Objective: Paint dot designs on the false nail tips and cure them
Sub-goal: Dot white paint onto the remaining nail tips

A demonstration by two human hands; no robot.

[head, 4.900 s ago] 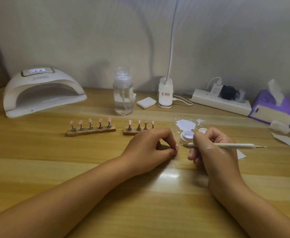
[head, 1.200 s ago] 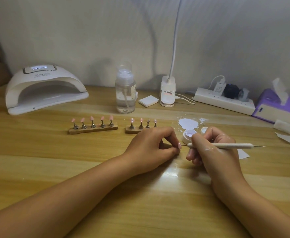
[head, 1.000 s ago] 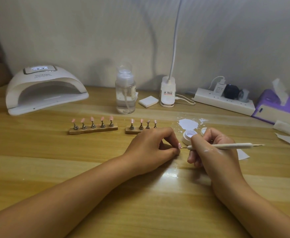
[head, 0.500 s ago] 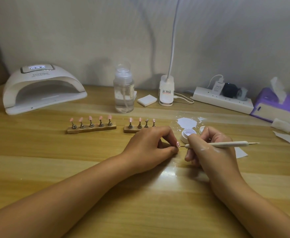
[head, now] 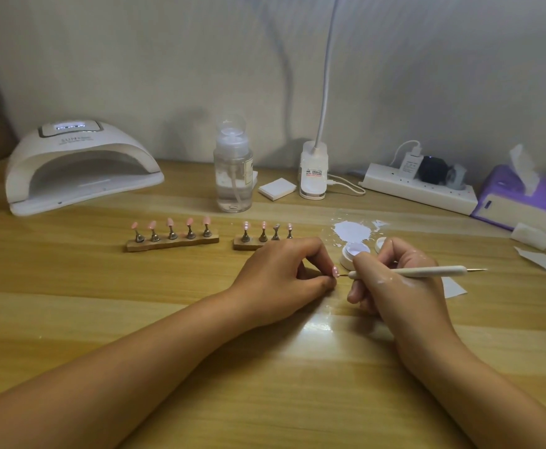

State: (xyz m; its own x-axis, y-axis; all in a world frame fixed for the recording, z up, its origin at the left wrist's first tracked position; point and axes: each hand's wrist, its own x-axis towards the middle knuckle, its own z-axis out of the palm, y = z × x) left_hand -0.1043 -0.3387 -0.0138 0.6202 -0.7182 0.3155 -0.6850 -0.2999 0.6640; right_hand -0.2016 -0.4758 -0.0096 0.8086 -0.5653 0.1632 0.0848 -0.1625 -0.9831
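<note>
Left hand (head: pixel 281 280) pinches a pink nail tip (head: pixel 334 271) near centre of the table (head: pixel 103 319). Right hand (head: pixel 398 283) grips the dotting pen (head: pixel 427 272), its point at the tip. Paint pot (head: pixel 355 251) just beyond.

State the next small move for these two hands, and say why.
Probably touch the dotting pen to the pink nail tip to lay a dot: the left hand pinches that tip, and the right hand holds the pen with its point close beside it, the open gel pot just behind.
</note>
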